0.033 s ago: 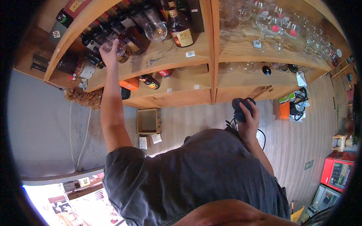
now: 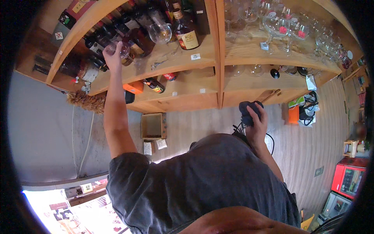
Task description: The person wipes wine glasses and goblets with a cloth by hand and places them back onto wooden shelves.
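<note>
- Seemingly, our left grip (image 2: 112,58) holds a stemmed glass (image 2: 124,50) toward half-past ten, not yet released.
- Our right grip (image 2: 257,124) clasps a dark bundle (image 2: 245,112), three o'clock.
- Another glass (image 2: 160,34) already sits shelved, half-past eleven.

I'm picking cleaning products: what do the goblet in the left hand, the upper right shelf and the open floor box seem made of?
Goblet: likely clear, glossy glass; see-through with highlights.
Upper right shelf: apparently smooth-finished wood; grain lines show.
Open floor box: perhaps matte cardboard, from its dull brown walls; possibly wood.
</note>
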A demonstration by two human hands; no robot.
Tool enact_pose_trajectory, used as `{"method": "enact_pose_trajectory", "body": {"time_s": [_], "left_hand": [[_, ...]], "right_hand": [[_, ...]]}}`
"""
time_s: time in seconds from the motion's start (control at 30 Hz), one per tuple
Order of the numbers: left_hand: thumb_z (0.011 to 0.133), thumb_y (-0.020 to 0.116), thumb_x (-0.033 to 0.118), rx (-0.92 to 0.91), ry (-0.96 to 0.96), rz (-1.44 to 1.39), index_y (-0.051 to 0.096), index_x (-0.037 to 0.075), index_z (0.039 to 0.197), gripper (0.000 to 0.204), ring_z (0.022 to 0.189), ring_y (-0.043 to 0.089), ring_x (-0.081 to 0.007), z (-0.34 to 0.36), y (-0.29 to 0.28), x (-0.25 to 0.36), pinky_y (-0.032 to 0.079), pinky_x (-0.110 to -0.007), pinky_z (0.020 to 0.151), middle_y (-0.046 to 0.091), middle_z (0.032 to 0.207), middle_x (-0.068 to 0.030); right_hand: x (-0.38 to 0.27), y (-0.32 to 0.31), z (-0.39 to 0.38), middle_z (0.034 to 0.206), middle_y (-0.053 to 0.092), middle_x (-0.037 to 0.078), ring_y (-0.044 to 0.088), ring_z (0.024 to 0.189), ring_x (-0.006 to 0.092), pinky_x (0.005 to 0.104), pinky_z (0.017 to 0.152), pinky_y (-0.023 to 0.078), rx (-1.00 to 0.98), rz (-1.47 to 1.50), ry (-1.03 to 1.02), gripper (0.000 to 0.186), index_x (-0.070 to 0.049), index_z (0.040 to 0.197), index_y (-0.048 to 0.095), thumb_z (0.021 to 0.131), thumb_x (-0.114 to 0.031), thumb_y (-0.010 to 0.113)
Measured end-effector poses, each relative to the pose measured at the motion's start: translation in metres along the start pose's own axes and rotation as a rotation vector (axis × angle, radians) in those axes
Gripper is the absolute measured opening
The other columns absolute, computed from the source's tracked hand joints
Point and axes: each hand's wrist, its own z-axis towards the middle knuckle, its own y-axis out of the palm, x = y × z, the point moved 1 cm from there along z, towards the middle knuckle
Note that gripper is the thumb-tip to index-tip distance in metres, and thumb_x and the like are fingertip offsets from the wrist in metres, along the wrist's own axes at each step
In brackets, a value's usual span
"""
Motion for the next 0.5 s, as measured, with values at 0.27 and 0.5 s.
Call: {"method": "enact_pose_trajectory", "body": {"time_s": [0.27,0.5], "left_hand": [[0.081,0.078,0.035,0.182,0.136,-0.013,0.024,-0.003,0.145,0.092,0.128,0.042,-0.0265,-0.058,-0.01,0.021,0.036,-0.039,0.105,0.039,0.141,-0.0185],[0.088,0.068,0.011,-0.054,0.228,-0.273,0.032,-0.001,0.139,0.064,0.129,0.043,-0.0277,-0.295,0.12,0.128,0.035,-0.039,0.108,0.04,0.14,-0.0177]], "right_hand": [[0.037,-0.034,0.02,0.129,0.052,0.015,0.051,0.116,0.0386,0.0455,0.097,0.045,-0.076,-0.014,-0.105,0.06,-0.015,0.12,0.065,0.062,0.003,0.069],[0.093,-0.074,0.041,0.13,0.051,0.015,0.051,0.116,0.0383,0.0459,0.098,0.044,-0.022,0.086,-0.156,0.057,-0.013,0.119,0.065,0.064,0.001,0.07]]}}
